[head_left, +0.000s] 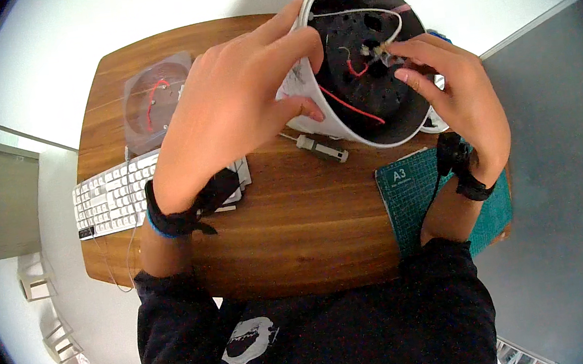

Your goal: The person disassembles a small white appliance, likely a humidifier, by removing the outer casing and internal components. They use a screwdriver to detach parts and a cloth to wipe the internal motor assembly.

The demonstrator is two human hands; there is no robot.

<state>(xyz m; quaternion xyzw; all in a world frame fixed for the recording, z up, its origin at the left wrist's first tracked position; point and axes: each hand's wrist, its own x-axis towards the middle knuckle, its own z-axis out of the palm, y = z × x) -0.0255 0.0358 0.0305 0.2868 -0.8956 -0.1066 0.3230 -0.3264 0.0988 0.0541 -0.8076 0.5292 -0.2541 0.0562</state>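
A white drum-shaped housing (334,125) is tilted so that its open mouth and black inside face me. My left hand (235,95) grips its left rim, fingers over the edge and thumb against the outer wall. Over the mouth, my right hand (457,87) pinches at a small part beside a connector (381,49); the fingertips hide what exactly is held. A white cable (400,22) curves into that connector. One short red wire (358,72) with a bare end lies near it, and a longer red wire (355,106) runs along the lower inside wall.
A screwdriver (321,148) lies on the wooden table (297,232) below the housing. At the left are a white keyboard (113,195) and a clear plastic piece (139,102) with a red wire. A green cutting mat (405,205) lies under my right forearm. Stools (62,343) stand far left.
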